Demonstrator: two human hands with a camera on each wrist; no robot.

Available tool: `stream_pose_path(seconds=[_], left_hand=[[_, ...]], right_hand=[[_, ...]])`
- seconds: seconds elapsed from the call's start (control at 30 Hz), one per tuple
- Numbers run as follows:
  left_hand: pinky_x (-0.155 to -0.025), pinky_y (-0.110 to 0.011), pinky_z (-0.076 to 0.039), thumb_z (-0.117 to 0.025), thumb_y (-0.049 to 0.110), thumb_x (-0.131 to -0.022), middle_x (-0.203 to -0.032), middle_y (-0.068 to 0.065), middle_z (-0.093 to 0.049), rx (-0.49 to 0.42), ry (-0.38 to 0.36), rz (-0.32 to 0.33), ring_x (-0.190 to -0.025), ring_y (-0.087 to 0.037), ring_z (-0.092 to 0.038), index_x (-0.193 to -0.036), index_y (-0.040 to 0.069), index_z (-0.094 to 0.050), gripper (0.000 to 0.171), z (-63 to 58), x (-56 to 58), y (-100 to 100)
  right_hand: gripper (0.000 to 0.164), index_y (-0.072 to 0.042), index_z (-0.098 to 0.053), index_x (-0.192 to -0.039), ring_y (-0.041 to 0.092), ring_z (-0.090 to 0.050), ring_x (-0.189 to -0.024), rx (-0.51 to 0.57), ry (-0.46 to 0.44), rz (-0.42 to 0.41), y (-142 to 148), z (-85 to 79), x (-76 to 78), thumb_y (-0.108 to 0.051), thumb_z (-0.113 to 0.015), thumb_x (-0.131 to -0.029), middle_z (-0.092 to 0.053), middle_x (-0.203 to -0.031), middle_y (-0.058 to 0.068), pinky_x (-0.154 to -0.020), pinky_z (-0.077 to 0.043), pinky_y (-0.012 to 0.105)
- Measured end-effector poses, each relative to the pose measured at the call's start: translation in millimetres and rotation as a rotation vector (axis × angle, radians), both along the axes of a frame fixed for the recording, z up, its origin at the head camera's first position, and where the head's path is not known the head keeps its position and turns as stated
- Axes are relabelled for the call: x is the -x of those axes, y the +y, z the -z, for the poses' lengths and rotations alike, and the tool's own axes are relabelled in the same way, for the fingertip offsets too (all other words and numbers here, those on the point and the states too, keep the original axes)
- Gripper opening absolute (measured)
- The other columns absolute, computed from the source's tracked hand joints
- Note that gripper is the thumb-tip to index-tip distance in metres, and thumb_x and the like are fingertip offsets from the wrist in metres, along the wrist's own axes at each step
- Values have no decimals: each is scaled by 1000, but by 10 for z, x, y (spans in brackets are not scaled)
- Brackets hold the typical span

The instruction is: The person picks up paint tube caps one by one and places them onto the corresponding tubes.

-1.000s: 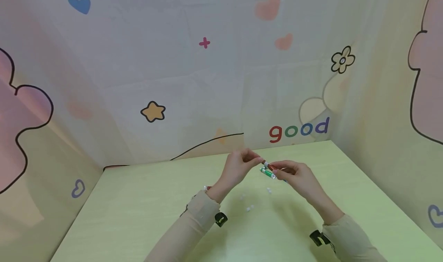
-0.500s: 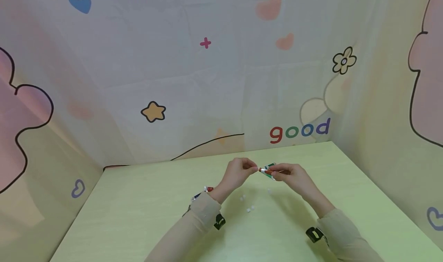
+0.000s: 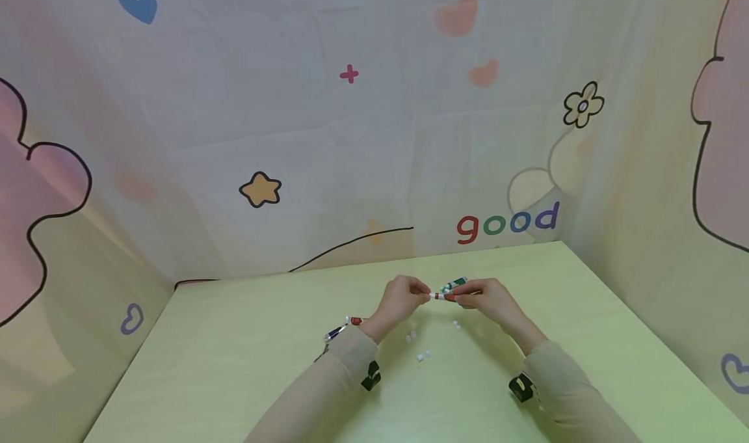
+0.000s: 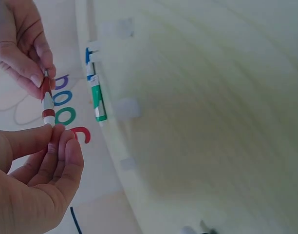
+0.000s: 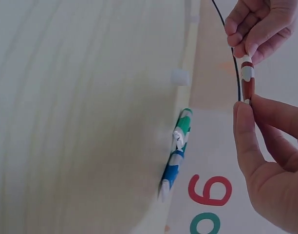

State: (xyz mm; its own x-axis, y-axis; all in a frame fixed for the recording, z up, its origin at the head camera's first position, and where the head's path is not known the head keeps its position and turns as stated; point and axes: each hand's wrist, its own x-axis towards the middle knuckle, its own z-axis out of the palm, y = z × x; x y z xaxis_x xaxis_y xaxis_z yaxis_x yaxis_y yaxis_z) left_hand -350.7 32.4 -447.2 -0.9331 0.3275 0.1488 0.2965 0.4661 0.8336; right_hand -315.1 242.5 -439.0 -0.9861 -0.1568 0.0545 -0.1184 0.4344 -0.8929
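Observation:
Both hands meet at a small red and white paint tube (image 3: pixel 443 296), held nearly level above the table. My left hand (image 3: pixel 402 301) pinches its white end between thumb and fingertips. The red body is gripped by my right hand (image 3: pixel 490 303), as the right wrist view also shows, with the tube (image 5: pixel 248 80) spanning the gap between the hands. Just behind lies a green and white tube (image 3: pixel 458 283). In the left wrist view a blue tube (image 4: pixel 89 68) lies end to end with the green one.
Several small white pieces (image 3: pixel 420 357), like caps, are scattered on the pale green table (image 3: pixel 234 378) in front of the hands. Past the left wrist lie a red tube (image 3: pixel 355 321) and a dark blue tube (image 3: pixel 335 332). A printed cloth (image 3: pixel 328 137) stands behind the table.
Both hands have come down and slightly nearer with the red tube. The tube has turned from slanting to nearly level, and the left fingers now pinch its white end.

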Motion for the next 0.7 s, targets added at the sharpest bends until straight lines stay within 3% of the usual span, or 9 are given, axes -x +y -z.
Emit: stream_pose_path(seconds=[0.13, 0.33, 0.7], left_hand=[[-62, -22, -48, -73, 3, -90, -81, -4, -71, 10, -16, -5, -69, -9, -58, -91, -2, -75, 5, 65, 19, 11], [-63, -23, -50, -72, 1, -89, -76, -2, -68, 22, -27, 16, -68, -11, -60, -87, 0, -75, 4, 115, 38, 14], [-65, -23, -48, -74, -2, -86, -84, -6, -70, 62, -71, 5, -72, -11, -57, -90, -2, -76, 4, 157, 37, 49]], right_hand=[[21, 11, -70, -113, 35, -69, -100, -6, -21, -21, 1, 59, 46, -2, -63, -98, -72, -109, 20, -89, -56, 41], [16, 10, -73, -105, 18, -66, -82, -107, -20, 11, -3, 134, 110, 2, -64, -94, -72, -101, 18, -76, -57, 32], [13, 9, -73, -101, 16, -65, -80, -126, -72, -8, 7, 177, 192, 5, -66, -91, -72, -98, 16, -73, -58, 30]])
